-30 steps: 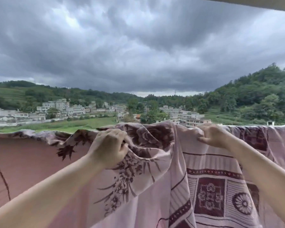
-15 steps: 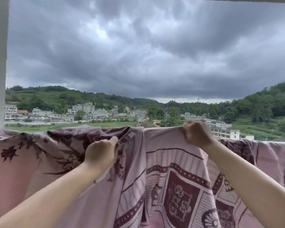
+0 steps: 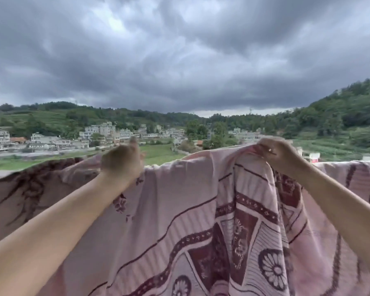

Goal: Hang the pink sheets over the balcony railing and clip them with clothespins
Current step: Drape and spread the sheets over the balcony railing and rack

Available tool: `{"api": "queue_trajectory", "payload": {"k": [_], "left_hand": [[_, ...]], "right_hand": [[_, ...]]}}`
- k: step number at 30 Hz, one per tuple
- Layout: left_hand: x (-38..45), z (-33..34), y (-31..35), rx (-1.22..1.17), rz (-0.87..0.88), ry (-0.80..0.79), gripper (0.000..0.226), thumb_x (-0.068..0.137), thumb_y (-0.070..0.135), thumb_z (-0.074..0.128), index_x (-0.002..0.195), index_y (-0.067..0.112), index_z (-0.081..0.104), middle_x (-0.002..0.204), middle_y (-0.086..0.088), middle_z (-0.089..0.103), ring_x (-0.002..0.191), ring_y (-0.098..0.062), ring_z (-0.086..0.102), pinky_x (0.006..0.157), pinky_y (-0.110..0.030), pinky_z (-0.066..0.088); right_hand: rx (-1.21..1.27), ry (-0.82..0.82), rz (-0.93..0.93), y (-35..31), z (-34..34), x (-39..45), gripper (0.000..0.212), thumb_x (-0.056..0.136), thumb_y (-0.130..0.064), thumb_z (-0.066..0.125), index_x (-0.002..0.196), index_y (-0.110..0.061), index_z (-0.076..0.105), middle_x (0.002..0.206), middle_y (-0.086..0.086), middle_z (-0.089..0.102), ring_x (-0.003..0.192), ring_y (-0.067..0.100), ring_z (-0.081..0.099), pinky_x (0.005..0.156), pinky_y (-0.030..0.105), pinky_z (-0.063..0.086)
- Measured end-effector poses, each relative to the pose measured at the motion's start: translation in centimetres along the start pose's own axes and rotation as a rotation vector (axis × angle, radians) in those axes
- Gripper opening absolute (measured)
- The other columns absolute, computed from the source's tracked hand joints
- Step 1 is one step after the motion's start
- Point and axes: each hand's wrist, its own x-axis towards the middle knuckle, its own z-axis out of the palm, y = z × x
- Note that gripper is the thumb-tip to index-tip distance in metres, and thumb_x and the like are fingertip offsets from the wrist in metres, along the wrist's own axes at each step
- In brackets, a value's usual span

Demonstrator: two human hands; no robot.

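A pink sheet with dark red geometric bands and flower wheels hangs over the balcony railing, which the cloth hides. A second pink sheet with dark floral print drapes to its left. My left hand, blurred by motion, sits at the top edge where the two sheets meet, its fingers curled over the cloth and its thumb raised. My right hand grips a bunched fold of the geometric sheet and holds it above the rail line. No clothespin is in view.
More pink cloth lies along the rail at the far right. Beyond the railing are open air, green fields, a village and wooded hills under dark clouds.
The view has swung right and the white pillar at the left is gone. My hands have moved farther apart along the top edge, and the right hand has lifted its fold of sheet.
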Motion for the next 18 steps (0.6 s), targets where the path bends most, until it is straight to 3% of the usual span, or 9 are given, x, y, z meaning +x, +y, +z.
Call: {"api": "queue_trajectory", "payload": {"k": [3, 5, 8, 11, 14, 18], "left_hand": [[-3.7, 0.3, 6.2, -0.223, 0.272, 0.127, 0.037, 0.089, 0.036, 0.048, 0.110, 0.005, 0.054, 0.093, -0.012, 0.068, 0.082, -0.026, 0.065, 0.068, -0.032, 0.053], [-6.2, 1.2, 10.2, -0.274, 0.385, 0.141, 0.038, 0.083, 0.038, 0.057, 0.101, 0.005, 0.062, 0.096, -0.011, 0.069, 0.089, -0.026, 0.065, 0.075, -0.033, 0.052], [-8.0, 3.5, 15.1, -0.318, 0.256, 0.024, 0.054, 0.079, 0.054, 0.053, 0.109, 0.009, 0.055, 0.103, -0.005, 0.065, 0.098, -0.022, 0.061, 0.081, -0.032, 0.050], [-7.9, 5.2, 19.8, -0.274, 0.017, -0.019, 0.059, 0.079, 0.056, 0.053, 0.106, 0.005, 0.046, 0.102, -0.014, 0.063, 0.095, -0.031, 0.062, 0.074, -0.035, 0.049], [-7.1, 6.8, 22.9, -0.423, -0.188, 0.079, 0.036, 0.087, 0.031, 0.054, 0.095, -0.004, 0.052, 0.091, -0.027, 0.065, 0.083, -0.041, 0.063, 0.064, -0.039, 0.048], [-6.9, 7.2, 24.4, -0.557, -0.311, 0.274, 0.030, 0.092, 0.016, 0.046, 0.088, -0.011, 0.058, 0.081, -0.034, 0.064, 0.075, -0.045, 0.061, 0.059, -0.033, 0.038]], "right_hand": [[0.038, -0.107, -0.014, 1.1, -0.6, -0.4, 0.022, 0.090, -0.019, 0.051, 0.104, -0.006, 0.060, 0.090, 0.003, 0.062, 0.079, 0.013, 0.056, 0.069, 0.019, 0.045], [-0.095, -0.205, -0.072, 3.2, -1.9, -1.5, 0.037, 0.087, -0.030, 0.054, 0.117, -0.008, 0.054, 0.107, 0.008, 0.064, 0.089, 0.016, 0.058, 0.078, 0.023, 0.045], [-0.368, -0.300, -0.079, 8.1, -3.9, -4.6, 0.065, 0.075, -0.051, 0.060, 0.127, -0.013, 0.047, 0.121, 0.005, 0.058, 0.097, 0.013, 0.054, 0.089, 0.032, 0.045], [-0.525, -0.188, -0.076, 12.8, -5.8, -7.1, 0.070, 0.073, -0.044, 0.067, 0.128, -0.005, 0.047, 0.126, 0.013, 0.057, 0.116, 0.029, 0.052, 0.101, 0.045, 0.038], [-0.490, -0.009, -0.242, 16.6, -7.6, -7.6, 0.041, 0.068, -0.015, 0.076, 0.103, 0.003, 0.065, 0.098, 0.019, 0.071, 0.091, 0.037, 0.066, 0.081, 0.051, 0.053], [-0.420, 0.032, -0.501, 18.5, -8.8, -5.9, 0.017, 0.064, -0.004, 0.078, 0.078, 0.003, 0.071, 0.072, 0.016, 0.073, 0.064, 0.031, 0.070, 0.058, 0.046, 0.058]]}}
